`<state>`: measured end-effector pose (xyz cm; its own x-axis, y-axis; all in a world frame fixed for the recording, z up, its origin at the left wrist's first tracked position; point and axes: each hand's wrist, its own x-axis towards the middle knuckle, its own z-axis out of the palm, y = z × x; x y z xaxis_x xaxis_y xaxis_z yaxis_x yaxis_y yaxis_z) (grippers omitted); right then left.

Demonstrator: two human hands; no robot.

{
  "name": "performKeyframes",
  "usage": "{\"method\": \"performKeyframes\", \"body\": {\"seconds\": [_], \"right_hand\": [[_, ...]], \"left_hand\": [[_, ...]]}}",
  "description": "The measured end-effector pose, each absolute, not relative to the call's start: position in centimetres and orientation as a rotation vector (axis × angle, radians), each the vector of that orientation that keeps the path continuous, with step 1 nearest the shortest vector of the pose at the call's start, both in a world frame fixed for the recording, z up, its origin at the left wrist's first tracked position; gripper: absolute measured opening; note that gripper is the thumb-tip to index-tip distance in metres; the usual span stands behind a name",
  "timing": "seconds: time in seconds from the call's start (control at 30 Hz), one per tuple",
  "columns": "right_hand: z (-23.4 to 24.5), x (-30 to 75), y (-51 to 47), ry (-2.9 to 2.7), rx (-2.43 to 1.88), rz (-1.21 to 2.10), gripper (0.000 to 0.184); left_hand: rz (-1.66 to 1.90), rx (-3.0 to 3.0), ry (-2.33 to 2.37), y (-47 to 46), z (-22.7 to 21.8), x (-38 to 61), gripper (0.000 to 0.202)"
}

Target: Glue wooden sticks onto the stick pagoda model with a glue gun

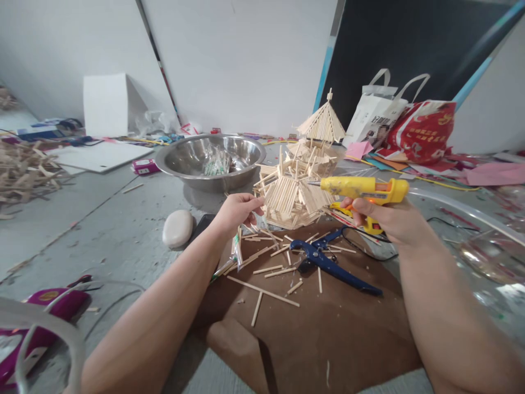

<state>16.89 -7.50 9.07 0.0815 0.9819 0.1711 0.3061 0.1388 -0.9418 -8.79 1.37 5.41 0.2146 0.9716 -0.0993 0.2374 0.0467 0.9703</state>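
Note:
My right hand (375,216) is closed round the grip of a yellow hot glue gun (356,189). Its nozzle points left, at the roof of a small pavilion model (289,191) built from thin wooden sticks. At the model's left side is my left hand (244,209), its fingers drawn together; what they pinch, if anything, is too small to make out. Below both hands, loose wooden sticks (262,290) and a blue hand cutter (336,268) lie on brown paper (328,339). A clear packet (237,249) lies under my left hand.
A steel basin (172,158) holding clear packets stands behind my left hand. Farther back rises a pointed stick tower (322,123). A white rounded object (178,229) sits left. Bags (426,131) stand back right. A black cord (389,256) runs beneath my right arm.

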Motion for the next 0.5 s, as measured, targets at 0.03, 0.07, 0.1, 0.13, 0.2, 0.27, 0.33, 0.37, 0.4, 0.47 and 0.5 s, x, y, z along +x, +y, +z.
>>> {"method": "performKeyframes", "body": {"seconds": [0.03,0.07,0.1,0.13,0.2,0.27,0.33,0.37,0.4,0.47,0.5], "right_hand": [[9.04,16.92,-7.46,-1.419,-1.354,0.854,0.029],[8.99,16.97,-7.41,-1.423,-1.354,0.853,0.028],[8.93,17.02,-7.37,-1.429,-1.354,0.850,0.027],[8.85,17.08,-7.31,-1.435,-1.351,0.844,0.027],[8.66,17.25,-7.23,-1.440,-1.343,0.832,0.027],[8.46,17.42,-7.17,-1.437,-1.348,0.814,0.027],[8.34,17.50,-7.16,-1.437,-1.365,0.800,0.028],[8.33,17.50,-7.16,-1.435,-1.371,0.794,0.027],[8.34,17.46,-7.16,-1.433,-1.372,0.791,0.027],[8.41,17.34,-7.18,-1.429,-1.357,0.804,0.027],[8.46,17.27,-7.18,-1.428,-1.346,0.812,0.027]], "left_hand": [[0.872,1.424,1.235,1.35,5.43,-8.78,0.024],[0.875,1.430,1.237,1.34,5.44,-8.76,0.024],[0.880,1.437,1.242,1.33,5.45,-8.74,0.024],[0.885,1.444,1.249,1.33,5.44,-8.73,0.024],[0.896,1.454,1.254,1.34,5.40,-8.70,0.024],[0.916,1.463,1.252,1.35,5.33,-8.68,0.025],[0.936,1.467,1.247,1.35,5.25,-8.66,0.025],[0.941,1.468,1.249,1.36,5.22,-8.66,0.024],[0.942,1.468,1.250,1.36,5.19,-8.66,0.024],[0.936,1.469,1.254,1.38,5.17,-8.72,0.024],[0.937,1.473,1.256,1.40,5.18,-8.77,0.024]]}}
